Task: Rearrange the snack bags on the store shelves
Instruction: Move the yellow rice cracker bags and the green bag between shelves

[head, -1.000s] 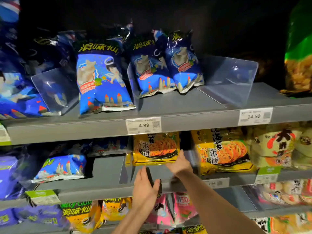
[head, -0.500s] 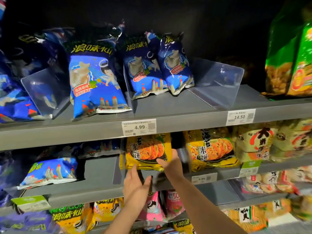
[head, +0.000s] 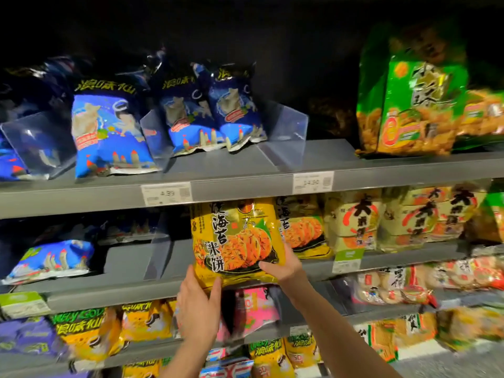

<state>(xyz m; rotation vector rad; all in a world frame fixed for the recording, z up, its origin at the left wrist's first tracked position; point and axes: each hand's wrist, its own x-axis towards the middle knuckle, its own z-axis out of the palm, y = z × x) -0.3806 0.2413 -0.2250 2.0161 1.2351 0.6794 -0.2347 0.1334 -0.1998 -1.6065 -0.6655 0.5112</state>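
A yellow seaweed rice cracker bag (head: 237, 238) stands upright at the front of the middle shelf (head: 131, 291), held from below by both hands. My left hand (head: 197, 309) grips its lower left corner. My right hand (head: 282, 267) grips its lower right edge. A second yellow bag of the same kind (head: 302, 227) sits just to its right, further back on the shelf. Blue snack bags (head: 109, 132) stand on the top shelf (head: 245, 186).
Clear plastic dividers (head: 283, 132) split the shelves into lanes. Green bags (head: 409, 105) stand top right, cream bags (head: 395, 216) fill the middle shelf's right side, a blue bag (head: 51, 259) lies at its left. Yellow and pink bags (head: 253, 306) fill the lower shelf.
Both hands have taken hold of the yellow rice cracker bag and pulled it forward to the shelf's front edge. The view has swung to the right.
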